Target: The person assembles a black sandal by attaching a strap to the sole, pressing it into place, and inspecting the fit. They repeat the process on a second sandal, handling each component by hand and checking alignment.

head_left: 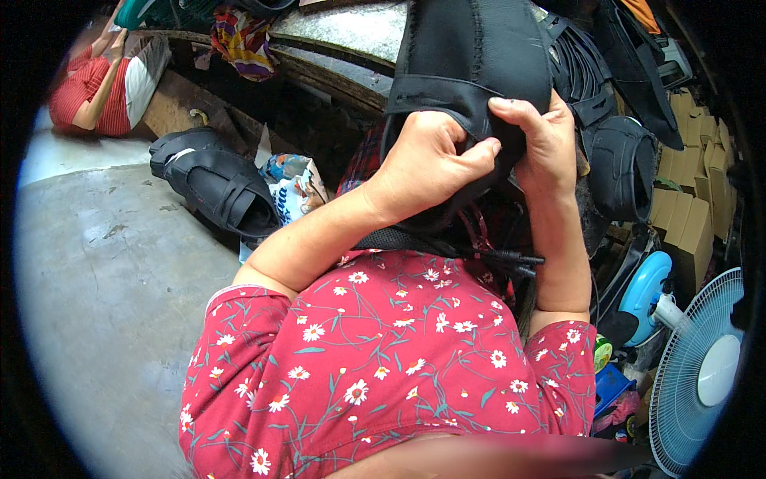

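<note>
A black shoe upper [511, 56] of leather-like material, with a strap band across it, is held up in front of my chest. My left hand [427, 164] is closed on its near edge by the strap, the thumb pointing right and the fingers curled in. Round the right side of the upper, my right hand [546, 144] is closed too, with its thumb pressing on the front near the strap's end. The two thumbs are close together. The fingers of my right hand are partly hidden behind the piece.
Finished-looking black shoes [227, 191] lie at the left beside a printed plastic bag [295, 188]. More black uppers [622, 168] hang at the right, near stacked cardboard boxes [682, 211] and a blue-white fan [702, 367]. A person in red stripes [104, 88] sits far left.
</note>
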`<move>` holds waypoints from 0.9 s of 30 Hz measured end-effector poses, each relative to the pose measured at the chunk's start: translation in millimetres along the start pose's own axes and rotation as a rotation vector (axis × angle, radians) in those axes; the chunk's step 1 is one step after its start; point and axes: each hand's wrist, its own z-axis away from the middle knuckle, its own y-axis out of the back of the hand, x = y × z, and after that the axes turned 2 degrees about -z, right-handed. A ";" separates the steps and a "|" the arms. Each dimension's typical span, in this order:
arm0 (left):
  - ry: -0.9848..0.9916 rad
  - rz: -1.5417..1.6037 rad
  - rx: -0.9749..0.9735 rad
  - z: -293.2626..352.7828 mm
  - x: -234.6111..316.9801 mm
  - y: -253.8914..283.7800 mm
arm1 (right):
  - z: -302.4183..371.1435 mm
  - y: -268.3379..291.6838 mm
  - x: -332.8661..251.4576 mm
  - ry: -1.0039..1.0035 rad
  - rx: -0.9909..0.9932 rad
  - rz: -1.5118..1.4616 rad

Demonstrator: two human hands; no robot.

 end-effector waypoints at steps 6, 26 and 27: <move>-0.025 -0.149 -0.039 -1.9 10.1 3.3 | -8.8 3.3 10.6 -0.172 0.103 -0.050; 0.328 0.922 -0.085 -15.6 -4.4 81.1 | -9.4 59.4 1.1 -0.161 -0.186 -0.394; 0.327 0.941 -0.080 -16.6 -4.8 81.6 | -7.4 58.6 1.3 -0.175 -0.163 -0.358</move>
